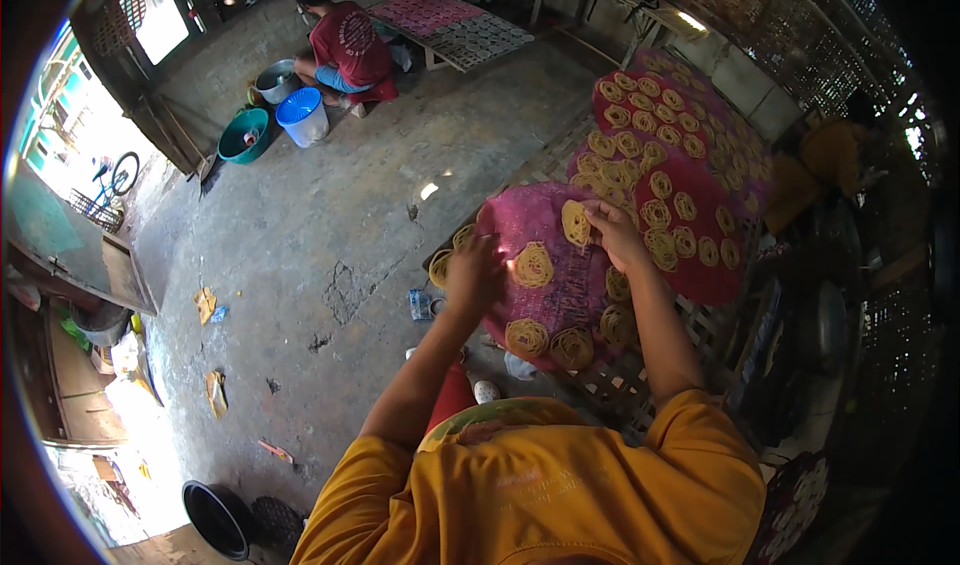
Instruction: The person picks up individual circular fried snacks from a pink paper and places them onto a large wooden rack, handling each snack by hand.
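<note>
My right hand (618, 235) pinches a yellow coiled noodle nest (576, 223) by its right edge, over the far part of a round pink mesh sheet (510, 215). My left hand (475, 273) is at the left edge of this sheet, dark and blurred, so its fingers cannot be made out. Beside it, two more nests (440, 268) show partly; whether the hand touches them is unclear. Another nest (533, 265) lies mid-sheet between my hands. Several nests (572, 347) lie along the near and right edges. The sheet rests on a woven lattice rack (625, 390).
Red and pink sheets (712, 281) covered with nests extend behind, to the right. A person in a red shirt (350, 45) sits at the back near a blue-rimmed bucket (303, 120) and green basin (243, 137). Another person in orange (830, 160) is at right. A black tub (217, 520) stands lower left.
</note>
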The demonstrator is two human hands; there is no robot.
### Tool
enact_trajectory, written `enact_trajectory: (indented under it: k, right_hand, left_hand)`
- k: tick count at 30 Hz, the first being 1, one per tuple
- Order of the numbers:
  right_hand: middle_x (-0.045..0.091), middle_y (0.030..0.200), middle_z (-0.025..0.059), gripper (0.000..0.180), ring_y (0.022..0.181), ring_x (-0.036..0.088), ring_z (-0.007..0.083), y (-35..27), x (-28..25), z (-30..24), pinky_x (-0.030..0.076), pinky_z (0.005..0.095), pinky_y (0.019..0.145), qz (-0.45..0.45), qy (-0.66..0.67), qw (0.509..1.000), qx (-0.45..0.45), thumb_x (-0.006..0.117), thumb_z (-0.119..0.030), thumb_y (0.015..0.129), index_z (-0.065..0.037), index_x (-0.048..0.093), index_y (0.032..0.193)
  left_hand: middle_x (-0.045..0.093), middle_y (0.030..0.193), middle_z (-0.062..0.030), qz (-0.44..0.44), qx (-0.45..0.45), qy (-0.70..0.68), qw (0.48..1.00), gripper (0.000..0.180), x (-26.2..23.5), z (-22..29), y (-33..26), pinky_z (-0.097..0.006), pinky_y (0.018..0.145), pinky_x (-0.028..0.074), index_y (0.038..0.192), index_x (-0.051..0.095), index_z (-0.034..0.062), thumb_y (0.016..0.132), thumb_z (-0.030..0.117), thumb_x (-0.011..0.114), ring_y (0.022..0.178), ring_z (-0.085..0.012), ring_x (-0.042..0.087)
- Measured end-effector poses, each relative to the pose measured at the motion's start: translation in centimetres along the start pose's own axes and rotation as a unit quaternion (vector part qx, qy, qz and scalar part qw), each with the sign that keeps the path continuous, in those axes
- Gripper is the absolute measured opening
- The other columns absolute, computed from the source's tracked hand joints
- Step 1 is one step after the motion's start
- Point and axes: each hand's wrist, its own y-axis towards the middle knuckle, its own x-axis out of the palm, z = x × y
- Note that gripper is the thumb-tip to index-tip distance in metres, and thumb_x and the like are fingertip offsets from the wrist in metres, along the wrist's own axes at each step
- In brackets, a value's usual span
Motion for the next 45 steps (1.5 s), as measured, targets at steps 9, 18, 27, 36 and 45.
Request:
enact_trajectory:
  k: [9, 18, 27, 36, 45]
  right_hand:
    - [0.062, 0.083, 0.0056, 0.026, 0.072, 0.055, 0.0123, -1.3, 0.8, 0.3, 0.045, 0.0290, 0.066, 0.015, -0.282, 0.949, -0.140, 0.052, -0.023, 0.096, -0.002, 0.061, 0.109]
    - [0.066, 0.087, 0.0092, 0.024, 0.080, 0.062, 0.0160, 5.5, 2.5, -2.1, 0.048, 0.0300, 0.070, 0.070, -0.267, 0.923, -0.270, 0.056, -0.020, 0.093, 0.002, 0.062, 0.102]
    - [0.067, 0.099, 0.0167, 0.030, 0.088, 0.065, 0.0233, 10.5, 4.5, 2.6, 0.051, 0.0331, 0.077, 0.008, -0.308, 0.932, -0.191, 0.048, -0.014, 0.095, 0.004, 0.057, 0.116]
    - [0.062, 0.113, 0.0140, 0.031, 0.102, 0.058, 0.0350, -5.6, 7.4, 3.4, 0.046, 0.0374, 0.088, -0.312, -0.428, 0.799, -0.283, 0.056, -0.004, 0.081, -0.010, 0.064, 0.110]
    - [0.062, 0.080, 0.0067, 0.012, 0.073, 0.058, 0.0165, 1.4, 1.4, 1.1, 0.045, 0.0309, 0.067, -0.119, -0.343, 0.888, -0.283, 0.068, -0.013, 0.077, -0.006, 0.066, 0.087]
  left_hand:
    - [0.068, 0.072, -0.0136, -0.178, -0.285, -0.217, 0.917, 0.033, -1.5, -2.2, -11.0, -0.035, 0.062, 0.051, 0.086, 0.065, -0.0024, 0.090, 0.030, 0.059, 0.068, -0.0236, 0.067]
    - [0.066, 0.081, -0.0055, -0.243, -0.216, -0.383, 0.865, 0.019, -0.3, 4.6, -13.6, -0.028, 0.067, 0.049, 0.093, 0.063, -0.0028, 0.090, 0.014, 0.054, 0.073, -0.0112, 0.060]
    - [0.066, 0.080, -0.0081, -0.282, -0.285, -0.403, 0.823, 0.023, -1.2, 4.4, -17.3, -0.030, 0.069, 0.049, 0.091, 0.065, -0.0023, 0.084, 0.018, 0.056, 0.074, -0.0153, 0.062]
    - [0.066, 0.091, -0.0080, -0.280, -0.365, -0.412, 0.787, 0.025, -0.4, 3.2, -18.6, -0.028, 0.075, 0.049, 0.100, 0.063, -0.0007, 0.090, 0.019, 0.051, 0.083, -0.0153, 0.062]
    - [0.066, 0.093, -0.0076, -0.269, -0.344, -0.433, 0.788, 0.027, 0.0, 2.1, -20.2, -0.027, 0.074, 0.048, 0.101, 0.065, 0.0002, 0.091, 0.020, 0.050, 0.084, -0.0150, 0.061]
